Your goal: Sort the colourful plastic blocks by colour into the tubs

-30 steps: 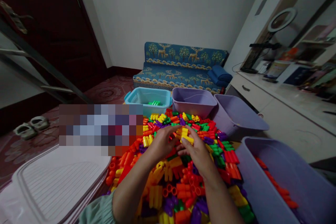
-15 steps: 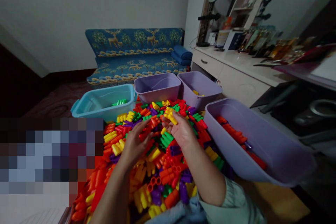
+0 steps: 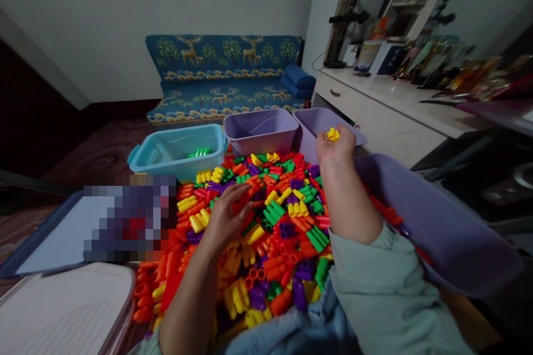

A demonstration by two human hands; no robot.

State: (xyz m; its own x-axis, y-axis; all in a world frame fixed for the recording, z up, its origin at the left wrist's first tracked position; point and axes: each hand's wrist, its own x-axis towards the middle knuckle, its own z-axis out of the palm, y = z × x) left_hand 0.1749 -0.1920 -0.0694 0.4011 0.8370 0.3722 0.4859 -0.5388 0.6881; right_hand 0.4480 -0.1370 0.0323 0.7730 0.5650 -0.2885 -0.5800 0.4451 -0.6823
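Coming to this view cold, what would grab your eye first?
Probably the big heap of bright red, yellow, green, orange and purple plastic pieces, spread across the middle in front of the person. Next, the right hand, holding yellow pieces over the far right purple tub, while the left hand hovers over the heap. Behind it all, the blue sofa with its deer-and-tree pattern stands against the pale wall.
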